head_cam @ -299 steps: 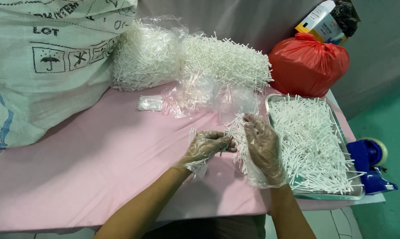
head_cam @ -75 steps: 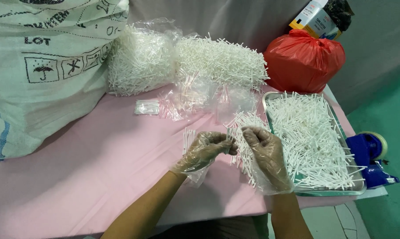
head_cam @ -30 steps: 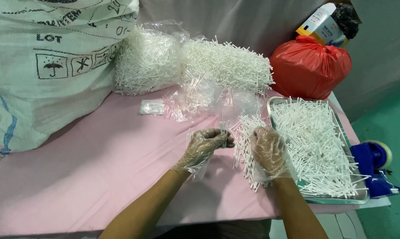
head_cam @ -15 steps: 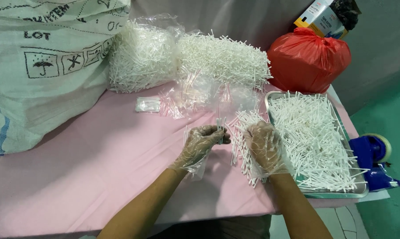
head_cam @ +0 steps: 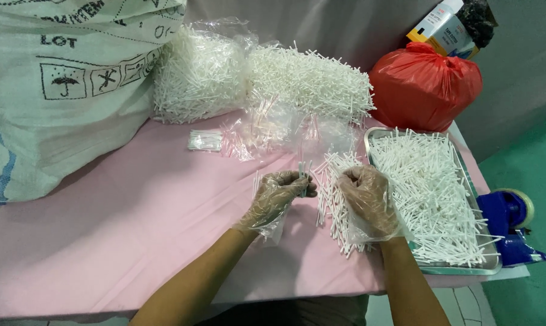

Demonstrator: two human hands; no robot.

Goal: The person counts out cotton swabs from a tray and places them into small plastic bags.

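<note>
Little changed since half a second ago: both gloved hands still over the pink table (head_cam: pixel 104 241), right hand shifted slightly toward the loose sticks. Left hand (head_cam: pixel 279 196) pinching a small bunch of white sticks (head_cam: pixel 303 172), held upright just above the table. Right hand (head_cam: pixel 369 196) resting on a loose pile (head_cam: pixel 333 187), fingers curled; grip not clear. Tray (head_cam: pixel 493 262) of sticks just right of that hand. Far side: bagged sticks (head_cam: pixel 200 75), small clear bags (head_cam: pixel 267 130), red bag (head_cam: pixel 424 84), big sack (head_cam: pixel 55 84) far left.
</note>
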